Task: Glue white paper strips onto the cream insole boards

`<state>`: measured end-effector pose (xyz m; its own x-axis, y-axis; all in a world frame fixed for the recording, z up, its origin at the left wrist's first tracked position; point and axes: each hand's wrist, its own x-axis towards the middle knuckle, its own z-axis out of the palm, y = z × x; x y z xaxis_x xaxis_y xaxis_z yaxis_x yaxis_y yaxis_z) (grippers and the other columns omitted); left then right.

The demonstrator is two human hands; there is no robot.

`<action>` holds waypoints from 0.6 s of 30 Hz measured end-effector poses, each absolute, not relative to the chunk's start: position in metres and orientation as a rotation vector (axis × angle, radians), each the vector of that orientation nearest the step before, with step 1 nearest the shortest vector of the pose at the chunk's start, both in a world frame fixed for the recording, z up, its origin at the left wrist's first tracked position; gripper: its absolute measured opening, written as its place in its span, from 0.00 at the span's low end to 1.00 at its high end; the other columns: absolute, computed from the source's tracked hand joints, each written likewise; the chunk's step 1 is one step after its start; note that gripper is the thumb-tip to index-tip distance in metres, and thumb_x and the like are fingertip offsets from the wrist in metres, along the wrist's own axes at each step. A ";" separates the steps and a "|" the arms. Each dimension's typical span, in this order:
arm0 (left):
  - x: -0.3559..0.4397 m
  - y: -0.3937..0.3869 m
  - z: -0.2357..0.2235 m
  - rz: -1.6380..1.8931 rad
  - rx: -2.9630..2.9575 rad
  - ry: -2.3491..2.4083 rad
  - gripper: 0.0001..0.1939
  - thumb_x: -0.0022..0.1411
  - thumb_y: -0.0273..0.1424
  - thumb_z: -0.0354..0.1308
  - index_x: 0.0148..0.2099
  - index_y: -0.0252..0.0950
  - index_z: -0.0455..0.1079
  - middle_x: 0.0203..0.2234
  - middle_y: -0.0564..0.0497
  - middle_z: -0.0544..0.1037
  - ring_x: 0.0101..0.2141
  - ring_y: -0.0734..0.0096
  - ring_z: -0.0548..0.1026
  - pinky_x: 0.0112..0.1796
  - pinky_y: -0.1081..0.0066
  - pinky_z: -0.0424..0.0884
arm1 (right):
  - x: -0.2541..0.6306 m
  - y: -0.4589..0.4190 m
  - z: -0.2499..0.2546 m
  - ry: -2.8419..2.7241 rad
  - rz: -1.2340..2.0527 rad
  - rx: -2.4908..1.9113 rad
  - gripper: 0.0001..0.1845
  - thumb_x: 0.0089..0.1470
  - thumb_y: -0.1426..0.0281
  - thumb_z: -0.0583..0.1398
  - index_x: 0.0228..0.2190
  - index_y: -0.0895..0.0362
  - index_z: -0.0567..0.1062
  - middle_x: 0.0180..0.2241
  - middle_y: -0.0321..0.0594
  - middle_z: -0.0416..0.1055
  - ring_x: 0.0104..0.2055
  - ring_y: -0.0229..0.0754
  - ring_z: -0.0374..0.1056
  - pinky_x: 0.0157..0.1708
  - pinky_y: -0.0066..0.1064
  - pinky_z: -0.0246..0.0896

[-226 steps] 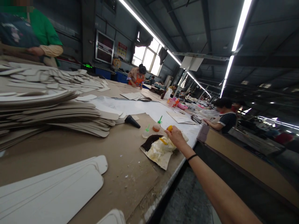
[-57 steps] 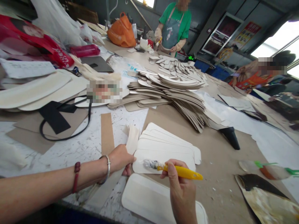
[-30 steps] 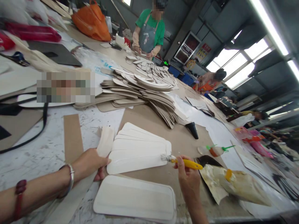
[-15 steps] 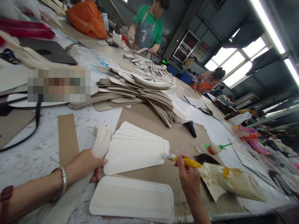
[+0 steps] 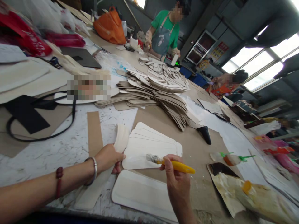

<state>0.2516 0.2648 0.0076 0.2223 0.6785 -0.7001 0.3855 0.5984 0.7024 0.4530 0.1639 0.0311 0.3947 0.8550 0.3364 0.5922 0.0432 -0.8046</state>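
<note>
Yellow brush (image 5: 176, 165) in the right hand's (image 5: 178, 183) grasp, bristles on white panels (image 5: 151, 149). The left hand (image 5: 108, 158) pinches their edge.

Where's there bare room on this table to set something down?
Brown paper lies bare between the fanned white pieces and black cone. Scuffed white tabletop is open between the black strap and tan strip. It's crowded around the stacked pieces and orange bag.

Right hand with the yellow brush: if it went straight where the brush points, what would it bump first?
Moving left over the white panel, the right hand and brush would probably bump the left hand's thumb first, or the pale strip beside it. Depth is unclear.
</note>
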 end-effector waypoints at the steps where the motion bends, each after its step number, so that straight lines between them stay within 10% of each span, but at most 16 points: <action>1: 0.251 0.265 0.007 0.263 0.977 1.391 0.17 0.51 0.24 0.54 0.12 0.33 0.62 0.08 0.50 0.69 0.12 0.73 0.66 0.18 0.75 0.63 | 0.441 0.167 0.030 -1.295 0.382 -1.600 0.12 0.59 0.61 0.56 0.30 0.57 0.71 0.25 0.37 0.68 0.24 0.38 0.67 0.23 0.27 0.63; 7: 0.251 0.265 0.006 0.267 0.970 1.387 0.14 0.47 0.24 0.54 0.12 0.33 0.63 0.08 0.49 0.69 0.12 0.71 0.67 0.18 0.74 0.65 | 0.409 0.180 0.014 -1.258 0.620 -1.489 0.12 0.60 0.61 0.55 0.32 0.56 0.70 0.23 0.35 0.68 0.24 0.39 0.68 0.25 0.29 0.65; 18: 0.251 0.264 0.008 0.235 0.983 1.400 0.16 0.52 0.27 0.51 0.14 0.32 0.64 0.08 0.49 0.70 0.12 0.73 0.65 0.17 0.76 0.61 | 0.525 0.152 0.016 -1.221 0.117 -1.908 0.22 0.55 0.51 0.56 0.32 0.58 0.71 0.21 0.38 0.71 0.24 0.44 0.69 0.27 0.34 0.64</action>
<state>0.2507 0.2641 0.0084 0.2190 0.6676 -0.7116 0.3985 0.6045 0.6898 0.5248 0.1515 0.0156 0.5200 0.7831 0.3410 0.7038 -0.1666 -0.6906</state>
